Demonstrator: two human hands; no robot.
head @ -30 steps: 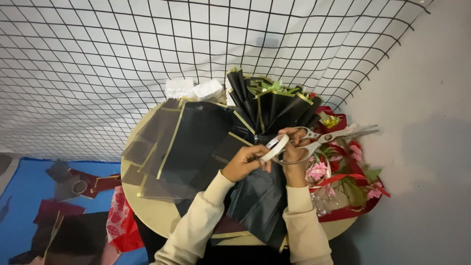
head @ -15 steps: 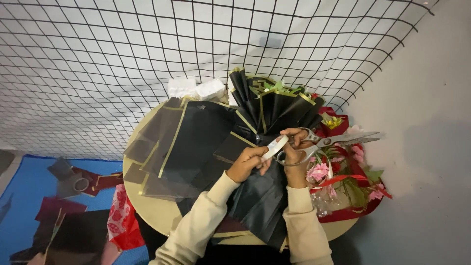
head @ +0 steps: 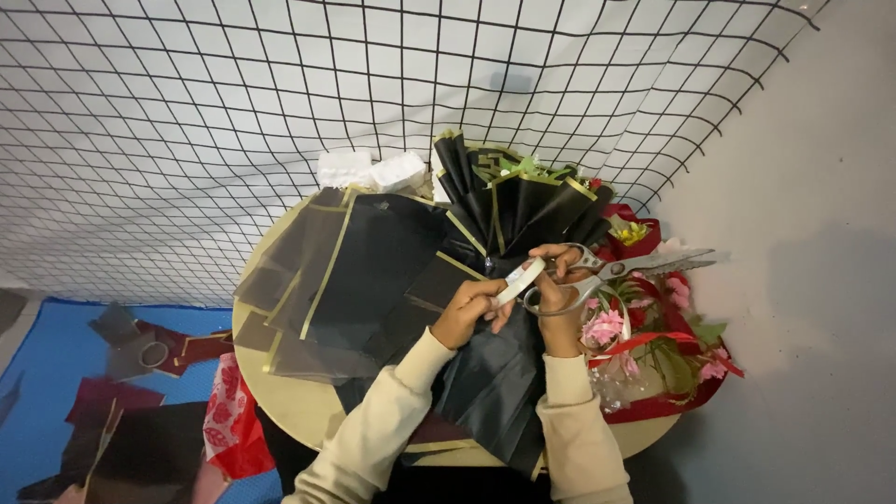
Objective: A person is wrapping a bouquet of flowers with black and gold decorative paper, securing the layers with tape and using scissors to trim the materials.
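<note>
A black wire grid [head: 280, 112] over a white backing fills the upper half of the frame, and a plain grey wall [head: 803, 280] takes the right side. Below the grid, at centre, sits a round beige table [head: 289, 401]. Black wrapping sheets with gold edges [head: 364, 271] lie fanned across its left and middle, and a black-wrapped bouquet [head: 513, 201] stands folded at the upper centre. At the table's right edge lie pink flowers with red ribbon [head: 644, 350]. Lower left, blue floor [head: 56, 373] carries dark paper scraps.

Both arms in cream sleeves reach up from the bottom centre. The left hand [head: 467, 313] is closed on a roll of white tape [head: 520, 281], held tilted above the black paper just left of the scissors. The right hand [head: 560, 303] grips silver scissors [head: 621, 271], fingers through the handles, blades nearly closed and pointing to the right.
</note>
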